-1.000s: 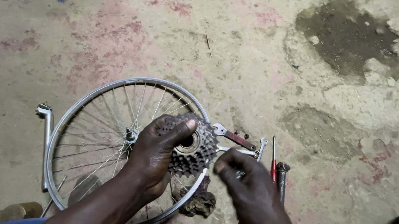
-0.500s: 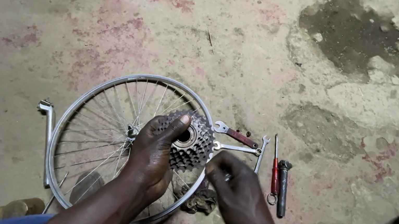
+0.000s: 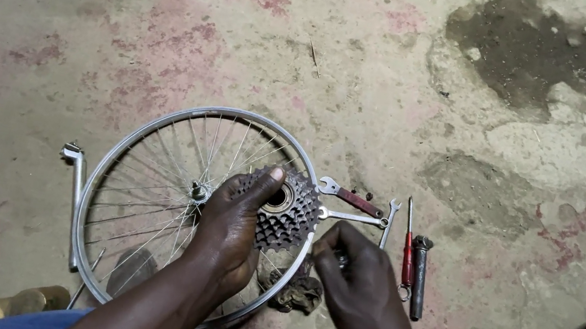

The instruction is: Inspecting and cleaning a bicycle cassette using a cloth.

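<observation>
Lying on stained concrete floor [image 3: 174,31] — spoked wheel [image 3: 142,188].

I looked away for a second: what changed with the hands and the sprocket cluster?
The right hand drew back from the sprocket cluster, toward the person, closed on something small. The left hand still grips the cluster over the wheel; the tools lie unmoved.

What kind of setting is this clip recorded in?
Probably an informal bicycle repair spot on a bare floor. A spoked wheel lies on worn, patched concrete, the left hand holds a sprocket cluster, and spanners and a screwdriver lie alongside.
</observation>
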